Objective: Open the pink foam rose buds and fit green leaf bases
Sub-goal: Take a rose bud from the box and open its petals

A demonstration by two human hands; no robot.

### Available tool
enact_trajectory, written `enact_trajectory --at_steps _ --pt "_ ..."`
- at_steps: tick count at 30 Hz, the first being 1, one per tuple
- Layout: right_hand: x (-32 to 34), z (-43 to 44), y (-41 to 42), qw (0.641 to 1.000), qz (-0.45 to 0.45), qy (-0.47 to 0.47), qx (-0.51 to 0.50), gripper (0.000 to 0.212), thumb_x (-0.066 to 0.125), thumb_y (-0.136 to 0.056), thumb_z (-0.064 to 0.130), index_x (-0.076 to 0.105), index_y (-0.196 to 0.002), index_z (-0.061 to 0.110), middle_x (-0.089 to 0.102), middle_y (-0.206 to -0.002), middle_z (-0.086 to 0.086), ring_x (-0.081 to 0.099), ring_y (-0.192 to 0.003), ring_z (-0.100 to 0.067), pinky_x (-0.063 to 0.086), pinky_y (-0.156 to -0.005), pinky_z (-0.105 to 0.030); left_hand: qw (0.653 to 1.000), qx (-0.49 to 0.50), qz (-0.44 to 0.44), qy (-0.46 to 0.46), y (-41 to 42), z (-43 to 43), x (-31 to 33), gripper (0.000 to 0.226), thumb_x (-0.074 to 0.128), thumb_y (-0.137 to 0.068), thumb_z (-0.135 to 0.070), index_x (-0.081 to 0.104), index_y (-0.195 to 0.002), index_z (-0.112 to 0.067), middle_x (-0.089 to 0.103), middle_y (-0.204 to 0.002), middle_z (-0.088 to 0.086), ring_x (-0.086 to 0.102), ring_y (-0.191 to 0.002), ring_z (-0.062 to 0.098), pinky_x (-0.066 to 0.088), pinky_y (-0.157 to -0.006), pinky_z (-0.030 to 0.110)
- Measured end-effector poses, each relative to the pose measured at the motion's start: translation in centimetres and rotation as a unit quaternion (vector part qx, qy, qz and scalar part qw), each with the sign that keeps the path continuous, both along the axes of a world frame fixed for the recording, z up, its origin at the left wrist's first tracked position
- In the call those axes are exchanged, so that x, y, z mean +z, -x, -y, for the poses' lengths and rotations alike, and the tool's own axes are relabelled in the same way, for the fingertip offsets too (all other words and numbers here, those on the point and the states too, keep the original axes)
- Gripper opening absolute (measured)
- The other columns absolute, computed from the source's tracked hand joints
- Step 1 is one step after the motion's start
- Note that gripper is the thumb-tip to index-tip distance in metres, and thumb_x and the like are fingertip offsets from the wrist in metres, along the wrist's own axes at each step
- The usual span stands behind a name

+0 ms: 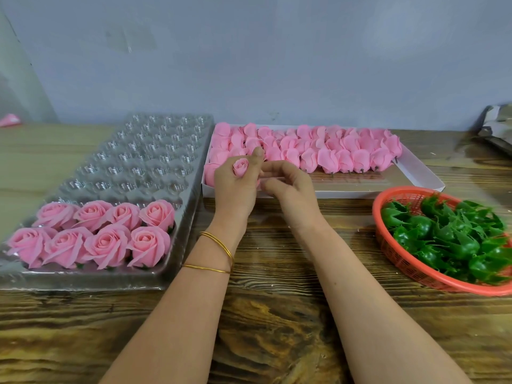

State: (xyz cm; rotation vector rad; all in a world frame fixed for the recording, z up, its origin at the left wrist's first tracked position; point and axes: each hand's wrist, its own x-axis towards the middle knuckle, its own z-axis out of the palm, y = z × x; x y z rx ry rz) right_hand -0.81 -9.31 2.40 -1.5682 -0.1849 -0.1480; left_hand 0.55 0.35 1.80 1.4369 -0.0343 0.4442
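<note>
Pinching a pink foam rose bud point(240, 167) in your left hand point(235, 191) over the white box point(360, 193), you are holding your right hand point(289, 189) curled beside it, its fingers' grip unclear; peel petals outward gently.

Dark grained wooden table point(277, 314), plain grey-blue wall point(249, 51) behind

Left hand point(235, 189) beside right hand point(291, 189), fingers curled
</note>
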Motion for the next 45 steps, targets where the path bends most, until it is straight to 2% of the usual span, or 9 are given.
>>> enact_trajectory --at_steps 5,8,10,12,14,22,26,30,45 --pt "-0.1 0.1 -0.4 0.997 -0.020 -0.066 -0.032 0.026 0.065 -0.077 0.033 0.064 -0.095 0.014 0.065 -0.092 -0.004 0.060 -0.087 -0.018 0.050 -0.081 -0.030 0.993 0.040 0.030 -0.107 -0.2 0.1 -0.6 0.041 0.061 -0.093 -0.028 0.049 -0.059 -0.008 0.047 -0.058 0.006 0.042 -0.058 0.015 0.039 -0.054 0.038" --pt "-0.1 -0.2 -0.3 0.997 -0.013 -0.067 -0.021 0.014 0.067 -0.090 0.023 0.064 -0.093 0.010 0.065 -0.083 -0.002 0.061 -0.081 -0.013 0.052 -0.073 -0.026 0.991 0.005 0.029 -0.131 -0.4 0.4 -0.9 0.034 0.056 -0.089 -0.025 0.060 -0.072 0.004 0.061 -0.068 0.012 0.055 -0.065 0.024 0.052 -0.064 0.052" --pt "-0.2 -0.3 -0.2 0.999 0.004 -0.043 -0.025 0.010 0.064 -0.093 0.013 0.062 -0.085 0.007 0.062 -0.077 -0.004 0.058 -0.077 -0.014 0.048 -0.071 -0.029 0.989 -0.016 0.023 -0.146 -0.2 0.8 -0.9 0.025 0.059 -0.089 -0.032 0.072 -0.079 -0.013 0.072 -0.076 0.002 0.068 -0.077 0.023 0.057 -0.072 0.042" --pt "-0.2 -0.2 -0.2 0.999 0.015 -0.021 -0.027 0.010 0.065 -0.092 0.012 0.065 -0.087 0.003 0.064 -0.078 -0.006 0.059 -0.078 -0.016 0.049 -0.075 -0.033 0.988 -0.018 0.021 -0.153 0.1 1.0 -0.7 0.014 0.066 -0.089 -0.036 0.068 -0.076 -0.037 0.071 -0.073 -0.018 0.068 -0.079 0.003 0.054 -0.074 0.025" --pt "-0.1 -0.1 0.0 0.999 0.013 -0.021 -0.022 0.006 0.066 -0.091 0.012 0.068 -0.090 0.007 0.069 -0.080 -0.003 0.064 -0.081 -0.013 0.052 -0.079 -0.031 0.986 -0.015 0.030 -0.162 0.2 1.0 -0.7 0.019 0.068 -0.090 -0.032 0.065 -0.075 -0.044 0.067 -0.069 -0.026 0.065 -0.076 -0.006 0.052 -0.073 0.017" --pt "0.2 -0.1 0.4 1.000 0.008 -0.023 0.006 0.008 0.066 -0.091 0.011 0.070 -0.092 0.018 0.074 -0.093 -0.010 0.069 -0.095 -0.021 0.054 -0.089 -0.033 0.982 0.012 0.068 -0.173 0.6 1.1 -0.5 0.020 0.071 -0.088 -0.027 0.063 -0.076 -0.042 0.061 -0.068 -0.026 0.059 -0.070 -0.017 0.043 -0.067 0.004" --pt "0.2 -0.1 0.4 1.000 0.001 -0.025 0.014 0.010 0.067 -0.090 0.011 0.070 -0.097 0.017 0.073 -0.100 -0.015 0.069 -0.101 -0.025 0.055 -0.089 -0.034 0.979 0.021 0.067 -0.192 0.5 1.0 -0.5 0.021 0.070 -0.088 -0.029 0.062 -0.072 -0.040 0.061 -0.065 -0.024 0.058 -0.065 -0.015 0.041 -0.063 0.005" --pt "0.2 0.0 0.4 0.999 -0.010 -0.031 0.026 0.012 0.068 -0.090 0.011 0.069 -0.096 0.021 0.073 -0.097 -0.012 0.068 -0.094 -0.015 0.056 -0.076 -0.022 0.976 0.025 0.061 -0.207 0.6 1.0 -0.6 0.024 0.069 -0.089 -0.032 0.060 -0.068 -0.040 0.060 -0.062 -0.022 0.057 -0.063 -0.013 0.040 -0.060 0.005" --pt "0.1 0.0 0.2 0.997 -0.034 -0.057 0.036 0.012 0.068 -0.089 0.011 0.071 -0.098 0.019 0.073 -0.102 -0.015 0.068 -0.105 -0.024 0.055 -0.092 -0.034 0.977 0.023 0.040 -0.209 0.5 1.0 -0.7 0.012 0.063 -0.093 -0.030 0.070 -0.085 -0.024 0.064 -0.072 -0.016 0.063 -0.075 0.003 0.047 -0.067 0.012"
